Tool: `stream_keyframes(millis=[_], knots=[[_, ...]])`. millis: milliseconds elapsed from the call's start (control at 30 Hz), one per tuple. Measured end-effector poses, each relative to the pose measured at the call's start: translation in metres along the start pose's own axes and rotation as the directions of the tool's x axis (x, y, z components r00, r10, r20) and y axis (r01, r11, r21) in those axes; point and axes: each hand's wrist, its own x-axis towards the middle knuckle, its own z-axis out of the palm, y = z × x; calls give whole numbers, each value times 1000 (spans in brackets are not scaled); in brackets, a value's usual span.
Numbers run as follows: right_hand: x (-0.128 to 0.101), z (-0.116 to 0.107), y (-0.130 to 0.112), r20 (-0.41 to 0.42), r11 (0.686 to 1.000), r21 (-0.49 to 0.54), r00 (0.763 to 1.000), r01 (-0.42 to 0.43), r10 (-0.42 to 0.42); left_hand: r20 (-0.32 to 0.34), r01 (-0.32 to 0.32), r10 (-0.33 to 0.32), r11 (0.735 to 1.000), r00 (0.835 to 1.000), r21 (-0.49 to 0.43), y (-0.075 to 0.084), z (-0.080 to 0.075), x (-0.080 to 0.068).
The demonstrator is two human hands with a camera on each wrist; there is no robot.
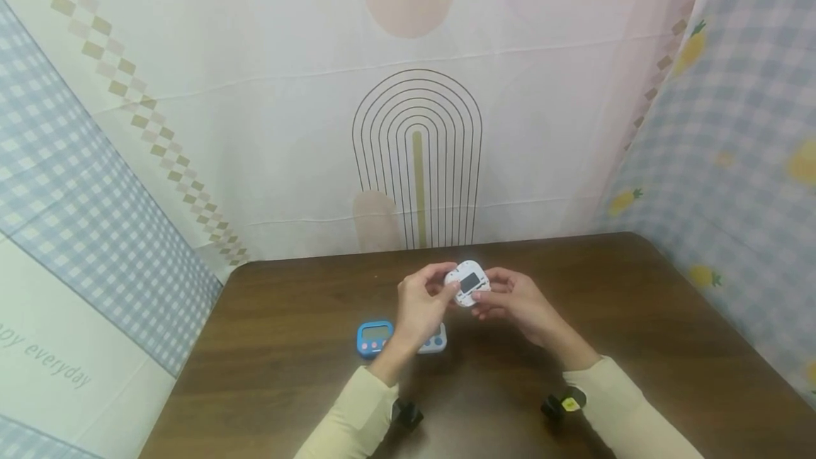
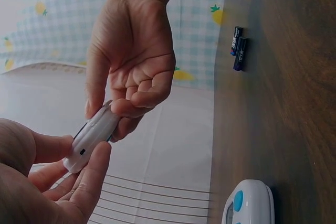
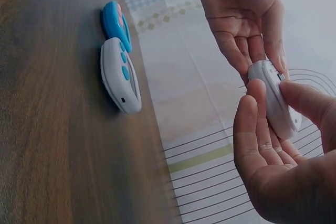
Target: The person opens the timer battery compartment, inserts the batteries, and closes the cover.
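Head view shows our left hand and right hand both pinching the white timer by its edges above the desk, so we judge a steady, even two-sided grip best while handling it.

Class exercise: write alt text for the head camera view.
Two hands, left hand and right hand, hold a small white timer above a dark wooden table. A blue timer lies on the table beside the left wrist.
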Motion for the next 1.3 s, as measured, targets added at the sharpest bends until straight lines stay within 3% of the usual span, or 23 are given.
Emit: stream_keyframes(millis=[600,1300], knots=[[0,-2,0,43,999,-27,998,-35,36,27,26,-26,1000,999,12,2,-2,-2],[-2,0,-2,4,998,-42,999,-38,38,46,25,-26,999,999,22,5,-3,-3]])
